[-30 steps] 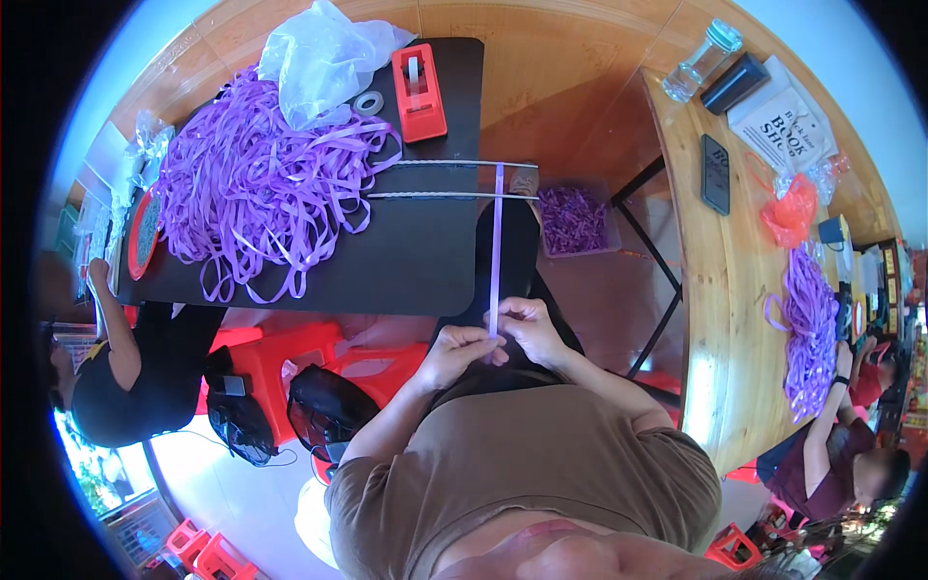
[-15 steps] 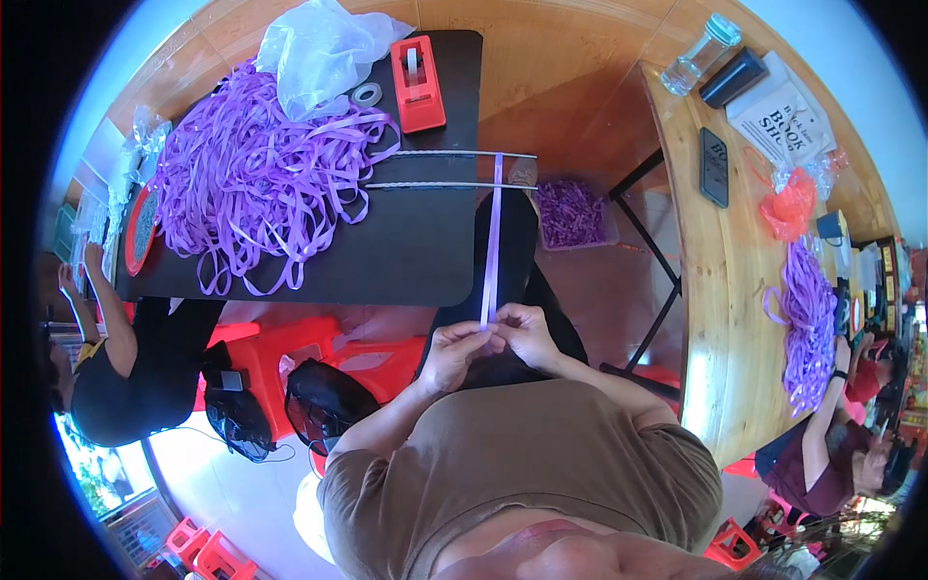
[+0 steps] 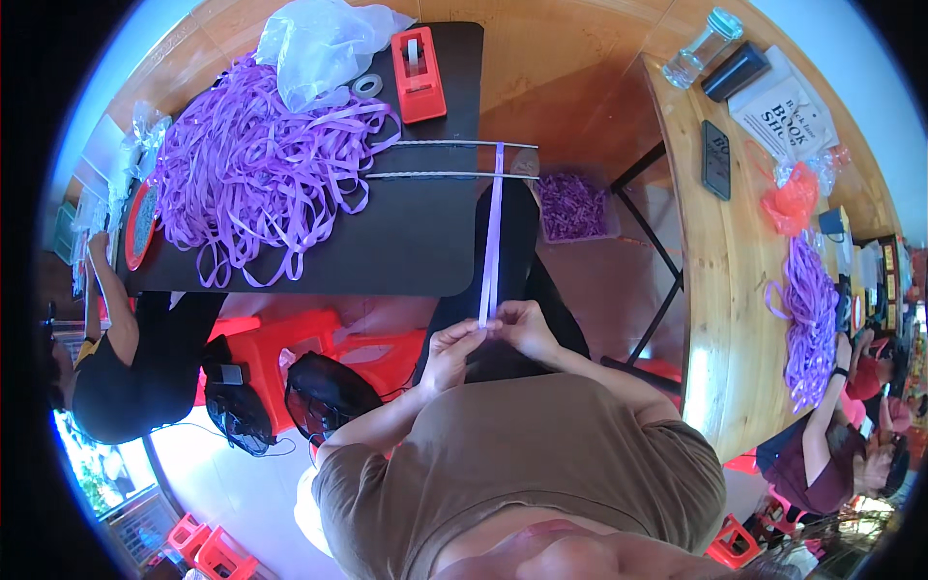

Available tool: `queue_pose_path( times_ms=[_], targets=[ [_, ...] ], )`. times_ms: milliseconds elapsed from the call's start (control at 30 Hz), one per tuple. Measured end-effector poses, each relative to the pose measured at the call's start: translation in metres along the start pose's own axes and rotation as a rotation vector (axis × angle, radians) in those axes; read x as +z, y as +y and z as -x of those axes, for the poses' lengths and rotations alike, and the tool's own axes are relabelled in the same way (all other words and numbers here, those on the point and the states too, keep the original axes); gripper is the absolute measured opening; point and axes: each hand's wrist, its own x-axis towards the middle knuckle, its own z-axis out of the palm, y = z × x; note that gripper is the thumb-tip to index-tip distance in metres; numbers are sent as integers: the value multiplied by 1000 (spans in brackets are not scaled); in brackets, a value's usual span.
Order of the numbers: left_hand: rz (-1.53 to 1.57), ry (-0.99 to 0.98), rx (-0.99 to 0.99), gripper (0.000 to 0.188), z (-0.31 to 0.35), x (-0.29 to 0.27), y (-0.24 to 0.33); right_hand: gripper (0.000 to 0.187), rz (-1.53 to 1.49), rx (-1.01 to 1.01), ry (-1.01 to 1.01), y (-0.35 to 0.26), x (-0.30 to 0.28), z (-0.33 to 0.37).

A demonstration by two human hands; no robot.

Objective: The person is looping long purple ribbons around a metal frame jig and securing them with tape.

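Note:
A narrow purple ribbon runs in two strands from two thin metal rods down to my hands. Its upper end goes across both rods, the far rod and the near rod, which jut out past the black table's right edge. Above my lap, my left hand pinches the ribbon between thumb and fingers. Close against it, my right hand is also closed, its fingertips on the ribbon's lower end. A large tangled heap of purple ribbon lies on the black table at the left.
The black table carries a red tape dispenser, a tape roll and a plastic bag. A bin of purple pieces stands on the floor. Right, a wooden table holds another ribbon bundle. Other people sit at both sides.
My right hand has shifted slightly, and its fingers now sit a little apart from the left fingertips. The ribbon stays taut from the rods. The view has tilted slightly.

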Motion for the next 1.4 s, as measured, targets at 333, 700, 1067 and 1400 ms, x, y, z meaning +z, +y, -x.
queue_pose_path(
  times_ms=[333, 700, 1067, 1400],
  targets=[
    [-433, 66, -30, 24, -12, -11, 11, 7, 172, 237, -86, -9, -6, 0],
    [-773, 36, 136, 15, -25, -21, -3, 10, 149, 284, -122, -11, -6, 0],
    [-545, 78, 282, 11, -71, 0, -13, 15, 169, 301, -177, -20, -9, 3],
    [-365, 117, 282, 37, -101, 40, 0, 16, 128, 283, -175, -15, -17, 4]
  ],
)
